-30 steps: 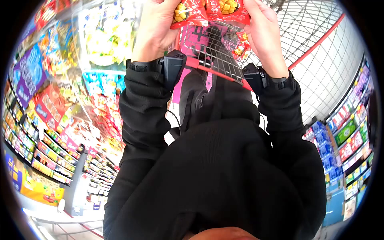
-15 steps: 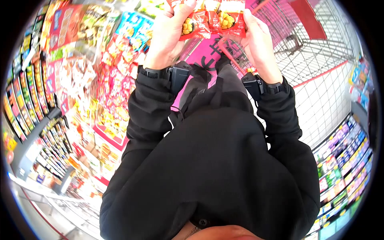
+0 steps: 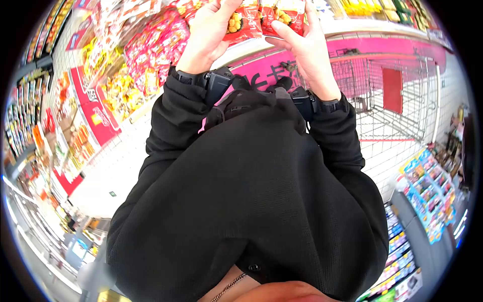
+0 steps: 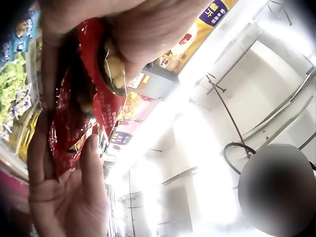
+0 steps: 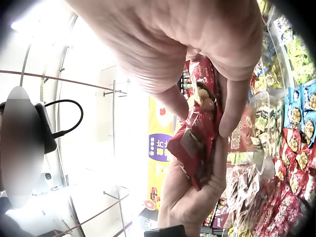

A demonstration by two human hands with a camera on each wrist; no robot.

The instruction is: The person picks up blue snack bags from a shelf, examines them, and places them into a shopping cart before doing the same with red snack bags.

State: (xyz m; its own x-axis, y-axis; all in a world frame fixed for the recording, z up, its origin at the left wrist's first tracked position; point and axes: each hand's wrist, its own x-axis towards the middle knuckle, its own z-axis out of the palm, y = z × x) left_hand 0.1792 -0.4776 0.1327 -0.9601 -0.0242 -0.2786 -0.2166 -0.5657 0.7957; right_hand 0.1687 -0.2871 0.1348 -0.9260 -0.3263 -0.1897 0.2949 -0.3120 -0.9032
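Observation:
Red glossy snack packets (image 3: 245, 24) with pictures of yellow-brown pieces are held side by side at the top of the head view. My left hand (image 3: 207, 39) grips their left end, thumb on the front. At the right end my right hand (image 3: 310, 53) holds them between thumb and fingers. In the left wrist view the packets (image 4: 101, 89) hang between my left hand (image 4: 123, 29) and my right hand (image 4: 71, 207). From the right wrist, the packets (image 5: 200, 133) show between both hands; whether they are joined is unclear.
Bins of bagged snacks (image 3: 156, 50) are on the left, with a pink-fronted display ledge (image 3: 271, 50) ahead. A wire shopping cart (image 3: 372, 90) with a red panel stands at the right. Racks of goods (image 3: 430, 186) are at the lower right.
The head view has swung, bringing the pink display ahead and the cart further right and lower. Both hands keep hold of the packets; my right thumb has shifted inward over them.

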